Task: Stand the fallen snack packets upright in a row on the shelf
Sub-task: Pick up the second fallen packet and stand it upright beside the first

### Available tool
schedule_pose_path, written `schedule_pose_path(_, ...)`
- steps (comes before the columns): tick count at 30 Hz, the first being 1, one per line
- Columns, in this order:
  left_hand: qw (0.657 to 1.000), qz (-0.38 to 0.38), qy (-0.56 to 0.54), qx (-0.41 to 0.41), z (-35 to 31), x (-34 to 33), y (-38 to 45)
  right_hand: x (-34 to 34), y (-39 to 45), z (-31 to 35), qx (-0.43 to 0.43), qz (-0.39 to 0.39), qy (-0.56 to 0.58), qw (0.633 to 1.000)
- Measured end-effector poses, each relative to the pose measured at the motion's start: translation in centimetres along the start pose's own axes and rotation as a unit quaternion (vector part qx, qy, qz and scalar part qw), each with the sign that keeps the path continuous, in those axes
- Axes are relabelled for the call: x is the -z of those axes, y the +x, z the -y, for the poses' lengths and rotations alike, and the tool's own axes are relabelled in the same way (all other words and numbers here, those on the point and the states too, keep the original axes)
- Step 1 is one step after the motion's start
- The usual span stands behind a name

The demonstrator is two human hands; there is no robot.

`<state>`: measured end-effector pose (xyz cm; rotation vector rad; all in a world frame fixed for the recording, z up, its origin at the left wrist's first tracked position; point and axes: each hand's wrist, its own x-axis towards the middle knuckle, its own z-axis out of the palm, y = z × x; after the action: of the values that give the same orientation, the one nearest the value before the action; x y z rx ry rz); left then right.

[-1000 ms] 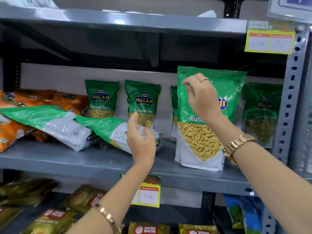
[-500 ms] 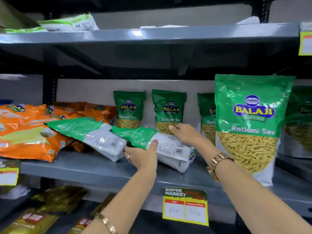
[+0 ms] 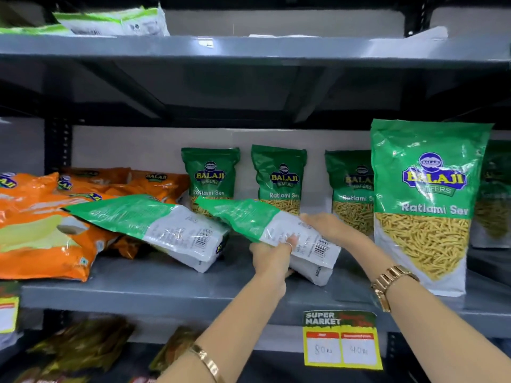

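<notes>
A green and white snack packet (image 3: 249, 217) lies tilted on its back over the grey shelf (image 3: 166, 291), its bottom end raised off the surface. My left hand (image 3: 272, 258) grips its lower front edge. My right hand (image 3: 326, 225) holds its far side near the barcode. A second fallen green packet (image 3: 154, 225) rests to the left, leaning on orange packets. One large green packet (image 3: 425, 205) stands upright at the shelf front on the right. Three smaller green packets (image 3: 278, 178) stand upright along the back.
Orange snack packets (image 3: 41, 230) lie piled at the shelf's left. The upper shelf (image 3: 249, 48) overhangs closely and holds pale green packets. A yellow price tag (image 3: 341, 341) hangs from the shelf lip. Dark packets (image 3: 83, 344) fill the lower shelf. Another green packet (image 3: 495, 194) stands at far right.
My right hand left the upright packet and came down onto the fallen one. Both hands now grip it and its bottom end has lifted slightly. The view shifted left.
</notes>
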<state>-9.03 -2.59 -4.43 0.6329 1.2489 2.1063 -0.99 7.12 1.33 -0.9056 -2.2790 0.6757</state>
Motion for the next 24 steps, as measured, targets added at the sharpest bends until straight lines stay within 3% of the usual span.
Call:
schedule_pose_path(6, 0.985, 0.055, 0.153, -0.062, -3.7, 1.1, 1.7, -0.2, -1.6, -0.6, -0.001, -0.033, 0.124, 0.992)
schedule_pose_path(13, 0.926, 0.193, 0.318, -0.057, -7.7, 2.8, 3.1, -1.9, -1.8, -1.9, 0.001, -0.101, 0.175, 0.979)
schedule_pose_path(17, 0.909, 0.207, 0.355, -0.075, -7.5, 3.1, 4.6, -3.1, -1.9, -2.9, 0.008, -0.14, 0.152, 0.978)
schedule_pose_path(20, 0.932, 0.163, 0.304, -0.107, -5.7, 3.1, 5.1, -3.9, -1.7, -3.2, 0.019, -0.156, 0.103, 0.982)
schedule_pose_path(24, 0.962, 0.137, 0.218, -0.085, -4.5, 2.9, 5.2, -4.4, -1.7, -3.1, 0.023, -0.174, 0.081, 0.981)
